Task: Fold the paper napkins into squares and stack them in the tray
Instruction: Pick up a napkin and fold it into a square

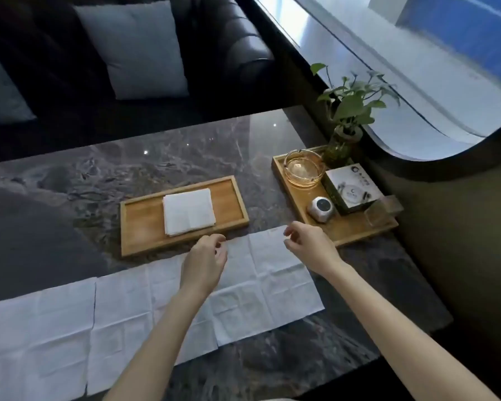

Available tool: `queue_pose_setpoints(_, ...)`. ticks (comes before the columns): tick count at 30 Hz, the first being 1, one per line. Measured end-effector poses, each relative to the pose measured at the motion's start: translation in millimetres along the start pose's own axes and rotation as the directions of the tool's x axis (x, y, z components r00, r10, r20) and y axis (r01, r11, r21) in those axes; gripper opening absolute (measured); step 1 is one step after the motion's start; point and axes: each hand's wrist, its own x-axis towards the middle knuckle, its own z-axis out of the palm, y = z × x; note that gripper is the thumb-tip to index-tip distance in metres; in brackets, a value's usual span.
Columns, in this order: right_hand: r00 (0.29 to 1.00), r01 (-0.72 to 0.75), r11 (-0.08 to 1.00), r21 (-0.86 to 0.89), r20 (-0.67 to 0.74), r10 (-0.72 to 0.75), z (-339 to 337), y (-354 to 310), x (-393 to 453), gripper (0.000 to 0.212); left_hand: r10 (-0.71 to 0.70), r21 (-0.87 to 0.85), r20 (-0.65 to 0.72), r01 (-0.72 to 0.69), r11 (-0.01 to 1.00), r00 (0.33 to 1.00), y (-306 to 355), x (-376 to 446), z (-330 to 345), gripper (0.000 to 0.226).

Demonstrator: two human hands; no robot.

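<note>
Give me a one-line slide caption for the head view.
Both hands, left hand and right hand, reach for an unfolded napkin beside the tray holding folded napkins.

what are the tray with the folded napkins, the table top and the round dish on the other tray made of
Tray: looks like wood or bamboo, light honey colour, matte, faint straight grain.
Table top: polished stone, probably marble or a marble look, dark grey with pale veins and sharp light reflections.
Round dish: clear glass with an amber tint; you see through it and its rim glints.
</note>
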Motion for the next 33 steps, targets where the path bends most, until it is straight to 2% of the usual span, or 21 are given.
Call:
queue_pose_setpoints(4,0.989,-0.031,0.994,0.106,-0.137,0.046,18,13,6,0.022,-0.004,0.008,-0.106,0.005,1.0,0.994,-8,1,19,0.024)
queue_pose_setpoints(7,0.986,-0.055,0.991,0.122,-0.147,0.073,31,22,11,0.03,0.028,0.074,-0.134,-0.018,0.997,0.991,-17,4,32,0.026)
queue_pose_setpoints(10,0.987,-0.098,0.994,0.052,-0.126,0.104,42,25,10,0.034,0.039,0.137,-0.129,-0.021,0.99,0.991,-24,4,40,0.03)
queue_pose_setpoints(14,0.988,-0.105,0.994,-0.032,-0.116,0.101,51,24,8,0.027,0.036,0.158,-0.118,-0.017,0.987,0.992,-29,3,47,0.025)
queue_pose_setpoints(22,0.964,-0.145,0.982,0.125,-0.207,0.169,59,30,5,0.018,0.033,0.131,-0.155,-0.013,0.991,0.987,-29,4,47,0.011)
queue_pose_setpoints(29,0.942,-0.082,0.991,0.109,-0.317,0.113,65,29,4,0.005,0.032,0.114,-0.155,-0.014,0.993,0.987,-29,3,48,0.008)
queue_pose_setpoints(33,0.977,-0.048,0.957,0.285,-0.186,0.104,54,26,6,0.006,0.022,0.092,-0.127,-0.01,0.996,0.992,-27,0,47,0.007)
